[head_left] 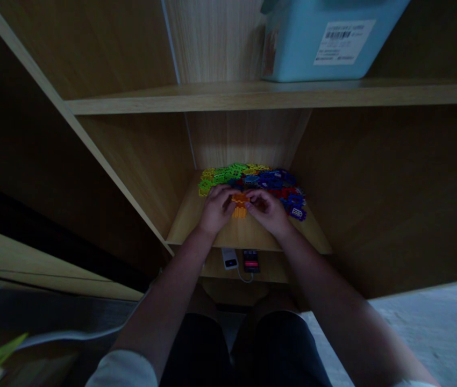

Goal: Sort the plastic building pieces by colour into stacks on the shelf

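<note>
Orange plastic building pieces (240,205) stand at the middle of the lower wooden shelf (248,235), between my two hands. My left hand (219,207) grips them from the left, its fingers curled round the upper edge. From the right, my right hand (268,208) pinches the same pieces with thumb and fingers. Just behind the hands lies a spread of flat interlocking plastic pieces: green and yellow ones (228,173) on the left, blue ones (271,178) in the middle and red ones (287,192) to the right. How the orange pieces join is too small to make out.
A light blue bin (301,48) with a barcode label stands on the upper shelf (228,102), above the hands. Below the work shelf, a white power bank (229,258) is cabled to a phone (250,261). Cabinet side walls (373,204) enclose the space.
</note>
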A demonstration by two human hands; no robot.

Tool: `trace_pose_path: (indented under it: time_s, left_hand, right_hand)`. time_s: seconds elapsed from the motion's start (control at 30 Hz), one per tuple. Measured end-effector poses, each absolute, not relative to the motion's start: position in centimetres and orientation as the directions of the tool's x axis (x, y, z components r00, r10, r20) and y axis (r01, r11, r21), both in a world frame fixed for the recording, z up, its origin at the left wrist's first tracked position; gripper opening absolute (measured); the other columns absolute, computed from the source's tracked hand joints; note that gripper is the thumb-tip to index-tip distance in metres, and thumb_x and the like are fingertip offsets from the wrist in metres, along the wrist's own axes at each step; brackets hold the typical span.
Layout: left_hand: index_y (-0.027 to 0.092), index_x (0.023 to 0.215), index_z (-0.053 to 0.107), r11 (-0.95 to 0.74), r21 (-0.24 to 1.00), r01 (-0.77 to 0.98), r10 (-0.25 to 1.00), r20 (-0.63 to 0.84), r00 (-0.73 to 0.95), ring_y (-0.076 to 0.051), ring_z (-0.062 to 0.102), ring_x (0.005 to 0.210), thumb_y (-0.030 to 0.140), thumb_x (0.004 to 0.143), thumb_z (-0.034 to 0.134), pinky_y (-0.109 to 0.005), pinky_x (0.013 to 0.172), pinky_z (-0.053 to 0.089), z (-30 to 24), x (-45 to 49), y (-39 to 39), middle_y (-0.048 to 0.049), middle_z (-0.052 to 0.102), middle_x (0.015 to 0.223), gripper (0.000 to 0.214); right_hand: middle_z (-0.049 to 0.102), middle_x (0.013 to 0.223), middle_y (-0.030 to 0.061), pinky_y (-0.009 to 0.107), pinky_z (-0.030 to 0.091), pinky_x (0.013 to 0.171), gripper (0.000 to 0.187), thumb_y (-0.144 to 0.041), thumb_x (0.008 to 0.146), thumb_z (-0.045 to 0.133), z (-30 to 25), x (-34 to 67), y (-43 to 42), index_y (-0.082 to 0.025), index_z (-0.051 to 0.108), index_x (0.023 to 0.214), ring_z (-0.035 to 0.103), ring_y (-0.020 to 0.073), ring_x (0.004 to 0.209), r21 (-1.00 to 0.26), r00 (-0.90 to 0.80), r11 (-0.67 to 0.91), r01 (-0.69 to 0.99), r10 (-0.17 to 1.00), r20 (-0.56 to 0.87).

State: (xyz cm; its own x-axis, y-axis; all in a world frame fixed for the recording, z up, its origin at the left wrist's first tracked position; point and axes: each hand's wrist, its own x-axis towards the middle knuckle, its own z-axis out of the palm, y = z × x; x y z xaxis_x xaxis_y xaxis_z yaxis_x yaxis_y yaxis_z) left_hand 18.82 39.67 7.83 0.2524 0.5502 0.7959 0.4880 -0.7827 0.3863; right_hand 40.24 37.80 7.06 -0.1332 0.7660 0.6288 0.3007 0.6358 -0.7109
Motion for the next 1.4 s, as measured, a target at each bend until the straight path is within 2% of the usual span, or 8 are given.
trace_pose_path:
  time_s: [0.17, 0.3, 0.43, 0.97, 1.4]
  left_hand:
    - [0.023, 0.122, 0.064, -0.724, 0.464, 0.511, 0.596, 0.793, 0.125, -0.024, 0.065, 0.115, -0.006, 0.081, 0.052, -0.044, 0.104, 0.055, 7.5, 18.7, 40.1, -0.0072, 0.070, 0.115, 0.052]
    - [0.023, 0.116, 0.062, -0.672, 0.544, 0.502, 0.647, 0.761, 0.042, -0.025, 0.066, 0.112, -0.004, 0.080, 0.051, -0.046, 0.104, 0.056, 7.0, 18.3, 40.7, -0.0080, 0.070, 0.112, 0.047]
    - [0.024, 0.113, 0.062, -0.648, 0.572, 0.504, 0.656, 0.755, -0.014, -0.024, 0.068, 0.108, -0.003, 0.081, 0.051, -0.044, 0.102, 0.057, 6.6, 18.2, 41.1, -0.0067, 0.071, 0.109, 0.043]
    - [0.024, 0.109, 0.062, -0.648, 0.567, 0.508, 0.662, 0.749, 0.008, -0.022, 0.070, 0.102, 0.004, 0.088, 0.054, -0.041, 0.097, 0.058, 6.6, 18.4, 41.2, -0.0059, 0.073, 0.104, 0.029]
    - [0.023, 0.106, 0.061, -0.613, 0.681, 0.401, 0.760, 0.647, 0.062, -0.019, 0.077, 0.093, 0.006, 0.095, 0.051, -0.037, 0.091, 0.061, 6.8, 18.9, 40.9, -0.0034, 0.079, 0.098, 0.023]
  right_hand:
    - [0.077, 0.124, 0.0054, 0.044, 0.059, 0.096, 0.022, -0.046, 0.095, 0.075, 6.7, 40.3, 38.4, -0.029, 0.070, 0.108, 0.071, 0.0239, 0.106, -0.684, -0.104, 0.634, 0.361, 0.756, 0.646]
    - [0.078, 0.127, 0.0064, 0.049, 0.056, 0.107, 0.018, -0.042, 0.095, 0.076, 6.7, 40.3, 38.6, -0.030, 0.072, 0.109, 0.072, 0.0265, 0.118, -0.647, -0.159, 0.672, 0.361, 0.728, 0.667]
    - [0.079, 0.127, 0.0056, 0.052, 0.055, 0.112, 0.017, -0.040, 0.094, 0.077, 6.7, 40.4, 38.4, -0.031, 0.073, 0.109, 0.073, 0.0269, 0.120, -0.636, -0.198, 0.677, 0.369, 0.726, 0.658]
    - [0.077, 0.126, 0.0073, 0.051, 0.054, 0.110, 0.015, -0.038, 0.095, 0.076, 6.5, 40.7, 38.7, -0.029, 0.070, 0.105, 0.072, 0.0264, 0.121, -0.623, -0.222, 0.694, 0.359, 0.712, 0.666]
    - [0.075, 0.129, 0.0066, 0.050, 0.052, 0.113, 0.015, -0.037, 0.096, 0.073, 6.4, 40.7, 38.6, -0.029, 0.069, 0.108, 0.071, 0.0256, 0.123, -0.648, -0.258, 0.680, 0.344, 0.732, 0.631]
